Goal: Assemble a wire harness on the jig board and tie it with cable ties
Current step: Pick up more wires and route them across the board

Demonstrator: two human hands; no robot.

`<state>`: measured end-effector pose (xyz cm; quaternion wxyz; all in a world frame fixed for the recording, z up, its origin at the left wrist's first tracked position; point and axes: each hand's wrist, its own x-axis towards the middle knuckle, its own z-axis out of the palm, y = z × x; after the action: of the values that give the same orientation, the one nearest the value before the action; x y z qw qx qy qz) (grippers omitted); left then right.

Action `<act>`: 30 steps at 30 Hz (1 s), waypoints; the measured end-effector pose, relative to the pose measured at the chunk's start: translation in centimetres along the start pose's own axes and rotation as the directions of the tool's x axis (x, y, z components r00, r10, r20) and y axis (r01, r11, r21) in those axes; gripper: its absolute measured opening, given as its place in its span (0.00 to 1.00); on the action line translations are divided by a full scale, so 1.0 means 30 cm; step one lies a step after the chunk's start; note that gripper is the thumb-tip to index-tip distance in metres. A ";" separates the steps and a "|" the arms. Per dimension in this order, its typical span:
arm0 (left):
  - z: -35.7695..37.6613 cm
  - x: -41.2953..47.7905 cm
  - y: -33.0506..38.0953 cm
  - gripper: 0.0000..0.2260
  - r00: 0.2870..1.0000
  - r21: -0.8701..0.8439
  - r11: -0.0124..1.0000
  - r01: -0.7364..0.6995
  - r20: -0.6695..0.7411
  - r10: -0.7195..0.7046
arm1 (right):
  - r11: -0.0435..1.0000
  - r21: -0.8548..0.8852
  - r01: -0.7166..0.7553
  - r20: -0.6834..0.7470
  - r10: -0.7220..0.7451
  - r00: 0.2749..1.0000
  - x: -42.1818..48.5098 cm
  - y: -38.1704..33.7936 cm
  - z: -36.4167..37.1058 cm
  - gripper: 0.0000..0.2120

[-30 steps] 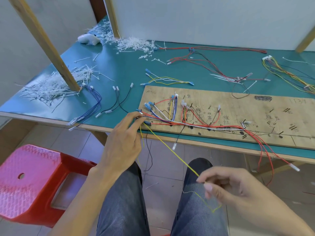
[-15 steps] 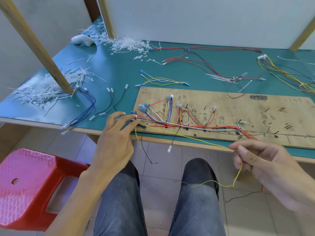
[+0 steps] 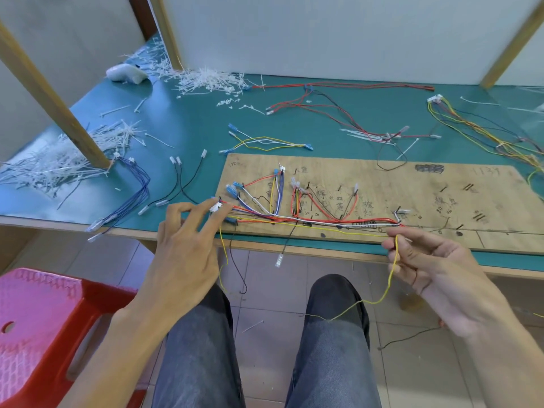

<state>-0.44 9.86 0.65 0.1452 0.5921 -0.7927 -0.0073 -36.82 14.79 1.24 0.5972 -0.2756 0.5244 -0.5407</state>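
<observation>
The left hand point(image 3: 188, 254) was open, its fingers spread and nearly straight, with the fingertips point(image 3: 219, 208) resting against a small white connector point(image 3: 216, 206) at the near left corner of the plywood jig board point(image 3: 412, 189). Whether it actually gripped the connector cannot be told. The right hand point(image 3: 435, 266) pinched a yellow wire point(image 3: 353, 232) between thumb and forefinger at the board's front edge. Between the two hands the wire lay stretched along that edge. Below the right hand it hung slack and trailed across the person's knee.

Just beyond the stretched wire, the partly laid wire harness point(image 3: 323, 220) of red, white and blue leads ran across the board between the hands, with branches fanning away from the person. A black lead with a clear terminal point(image 3: 279, 260) dangled over the table edge between the hands. Beyond the left hand, on the green table mat point(image 3: 191, 128), lay a bundle of blue wires point(image 3: 135, 187) and a heap of white cable ties point(image 3: 59, 163). A red plastic stool point(image 3: 44, 334) stood beside the left forearm.
</observation>
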 end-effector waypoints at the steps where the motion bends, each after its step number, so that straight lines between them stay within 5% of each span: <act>1: -0.014 0.011 0.014 0.33 1.000 0.013 1.000 -0.007 -0.001 0.007 | 0.999 -0.030 0.024 -0.027 -0.025 0.999 0.002 -0.002 0.010 0.09; 10: 0.034 0.099 0.374 0.33 0.873 0.061 0.872 -0.485 0.095 0.479 | 0.941 -0.278 0.193 -0.288 -0.273 0.918 0.054 0.009 0.100 0.05; 19: 0.141 0.119 0.448 0.30 0.922 0.013 0.930 -0.368 0.133 0.363 | 0.839 -0.482 0.252 -0.261 -0.412 0.873 0.138 0.022 0.131 0.06; 25: 0.153 0.139 0.454 0.27 0.939 -0.026 0.943 -0.333 0.080 0.334 | 0.507 -0.822 0.260 -0.116 -0.595 0.795 0.233 -0.018 0.181 0.06; 30: 0.155 0.140 0.442 0.28 0.936 -0.073 0.935 -0.346 0.047 0.350 | 0.325 -0.921 0.213 -0.035 -0.615 0.788 0.294 -0.040 0.240 0.08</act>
<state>-15.05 9.12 -0.45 0.1391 0.4370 -0.8883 -0.0242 -31.79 4.51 1.56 0.0861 -0.5602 0.7385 -0.3652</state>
